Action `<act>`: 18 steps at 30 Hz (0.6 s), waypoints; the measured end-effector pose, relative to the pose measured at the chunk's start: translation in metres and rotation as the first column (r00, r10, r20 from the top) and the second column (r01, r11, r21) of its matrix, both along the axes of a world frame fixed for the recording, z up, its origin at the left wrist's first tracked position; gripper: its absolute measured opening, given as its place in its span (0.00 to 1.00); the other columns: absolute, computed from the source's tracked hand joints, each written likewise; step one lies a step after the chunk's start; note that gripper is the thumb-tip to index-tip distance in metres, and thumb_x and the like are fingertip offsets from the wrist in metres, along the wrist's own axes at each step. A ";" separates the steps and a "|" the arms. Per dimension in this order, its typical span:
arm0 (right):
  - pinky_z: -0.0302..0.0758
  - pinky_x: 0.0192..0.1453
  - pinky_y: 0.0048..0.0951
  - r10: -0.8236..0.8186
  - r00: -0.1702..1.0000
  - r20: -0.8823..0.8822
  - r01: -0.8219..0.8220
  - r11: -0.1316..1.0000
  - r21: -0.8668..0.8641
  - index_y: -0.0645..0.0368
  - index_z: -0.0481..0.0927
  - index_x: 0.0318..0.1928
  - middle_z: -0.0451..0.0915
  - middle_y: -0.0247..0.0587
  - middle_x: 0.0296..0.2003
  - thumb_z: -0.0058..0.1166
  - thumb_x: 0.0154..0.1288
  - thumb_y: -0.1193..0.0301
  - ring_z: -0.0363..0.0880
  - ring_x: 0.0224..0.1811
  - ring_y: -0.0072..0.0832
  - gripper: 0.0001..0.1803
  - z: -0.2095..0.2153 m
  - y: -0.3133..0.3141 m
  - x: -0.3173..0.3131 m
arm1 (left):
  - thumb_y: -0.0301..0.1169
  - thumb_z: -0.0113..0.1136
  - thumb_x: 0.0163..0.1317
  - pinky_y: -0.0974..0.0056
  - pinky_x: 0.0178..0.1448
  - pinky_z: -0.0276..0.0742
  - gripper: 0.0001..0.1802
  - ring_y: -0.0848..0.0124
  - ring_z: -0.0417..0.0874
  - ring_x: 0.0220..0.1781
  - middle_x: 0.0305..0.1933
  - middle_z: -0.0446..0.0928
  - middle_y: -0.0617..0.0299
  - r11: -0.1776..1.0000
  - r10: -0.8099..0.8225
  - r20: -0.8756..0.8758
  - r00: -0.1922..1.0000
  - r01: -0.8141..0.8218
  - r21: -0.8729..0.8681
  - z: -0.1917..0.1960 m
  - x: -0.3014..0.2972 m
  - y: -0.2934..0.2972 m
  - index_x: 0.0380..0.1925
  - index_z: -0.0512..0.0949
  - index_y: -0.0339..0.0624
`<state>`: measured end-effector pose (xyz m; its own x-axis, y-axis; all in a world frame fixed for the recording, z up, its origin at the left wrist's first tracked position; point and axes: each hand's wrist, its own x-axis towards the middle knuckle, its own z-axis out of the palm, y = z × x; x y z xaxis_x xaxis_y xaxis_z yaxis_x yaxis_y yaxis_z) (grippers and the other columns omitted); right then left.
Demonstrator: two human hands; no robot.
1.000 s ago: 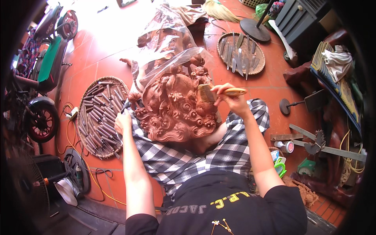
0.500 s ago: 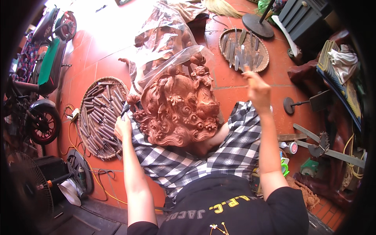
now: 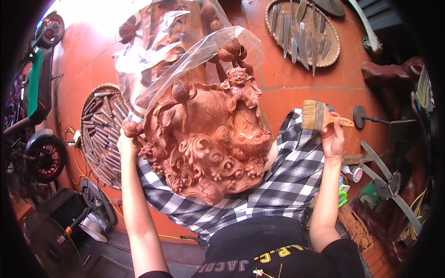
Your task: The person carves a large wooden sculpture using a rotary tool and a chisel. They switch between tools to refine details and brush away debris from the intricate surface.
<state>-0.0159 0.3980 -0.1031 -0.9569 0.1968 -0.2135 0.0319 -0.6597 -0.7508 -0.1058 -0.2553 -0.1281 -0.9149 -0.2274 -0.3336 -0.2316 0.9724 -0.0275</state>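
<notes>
A reddish-brown wood carving [image 3: 208, 148], cut with swirls, round fruits and a small smiling figure, stands between my legs. Clear plastic sheet [image 3: 190, 60] drapes its upper part. My left hand [image 3: 128, 142] grips the carving's left edge by a round knob, its fingers partly hidden. In my right hand [image 3: 333, 139] is a flat paintbrush [image 3: 315, 116], pinched by its wooden handle above my right knee. Its pale bristles point left toward the carving, without touching it. Checked black-and-white trousers [image 3: 287, 180] cover my legs.
To the left lies a round basket [image 3: 84, 109] of many chisel-like tools. A second basket [image 3: 336, 60] with flat blades sits at the far right. A motorbike [image 3: 44, 153] and a fan [image 3: 51, 241] stand left; metal bars [image 3: 394, 194] lie right, on red floor tiles.
The paintbrush has come back from near the blade basket and turned sideways, bristles left. My left hand has shifted from the trouser cloth to the carving's edge. The view has moved closer.
</notes>
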 end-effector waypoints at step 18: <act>0.72 0.32 0.21 0.101 0.879 0.466 -0.405 0.675 0.617 0.63 0.73 0.54 0.77 0.29 0.30 0.60 0.69 0.69 0.74 0.27 0.17 0.18 -0.003 -0.025 -0.077 | 0.54 0.71 0.45 0.51 0.45 0.81 0.38 0.50 0.86 0.46 0.43 0.83 0.48 0.990 -0.128 -0.021 0.992 0.129 0.056 -0.082 -0.021 -0.085 0.53 0.72 0.46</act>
<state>-0.0929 0.3728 -0.1059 -0.8670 0.1920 -0.4597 0.4841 0.1064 -0.8685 -0.1272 -0.3406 -0.2099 -0.9409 -0.0885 -0.3270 -0.1047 0.9940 0.0322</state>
